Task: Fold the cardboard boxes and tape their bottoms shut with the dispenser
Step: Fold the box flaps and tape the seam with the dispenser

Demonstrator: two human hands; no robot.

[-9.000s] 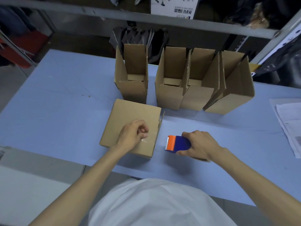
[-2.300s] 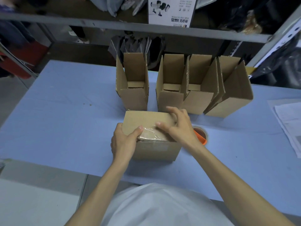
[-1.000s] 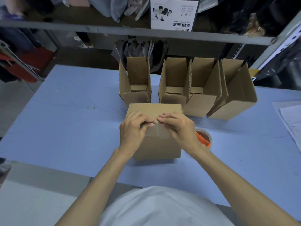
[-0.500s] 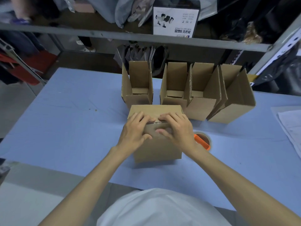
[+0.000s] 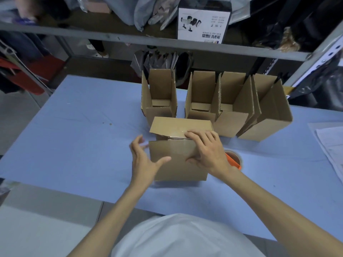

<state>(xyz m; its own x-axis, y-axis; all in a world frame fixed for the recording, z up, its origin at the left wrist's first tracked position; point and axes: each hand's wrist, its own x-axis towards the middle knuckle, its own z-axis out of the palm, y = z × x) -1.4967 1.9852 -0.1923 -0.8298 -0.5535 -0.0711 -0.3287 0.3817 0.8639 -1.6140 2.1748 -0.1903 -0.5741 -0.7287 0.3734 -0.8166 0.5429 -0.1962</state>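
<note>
Since the frame half a second back, the left hand (image 5: pixel 143 162) has been lifted off the box (image 5: pixel 178 167) and is held released, fingers spread, just beside its left wall. On the blue table (image 5: pixel 74 136), a row of upright boxes (image 5: pixel 230 119) is stood directly behind, so forward room is blocked. The box is kept bottom-up, apparently for smoothing tape. The right hand (image 5: pixel 206 151) is pressed flat over the seam, thumb braced on the near wall. The dispenser (image 5: pixel 234 160) is parked just right, half hidden by that wrist.
</note>
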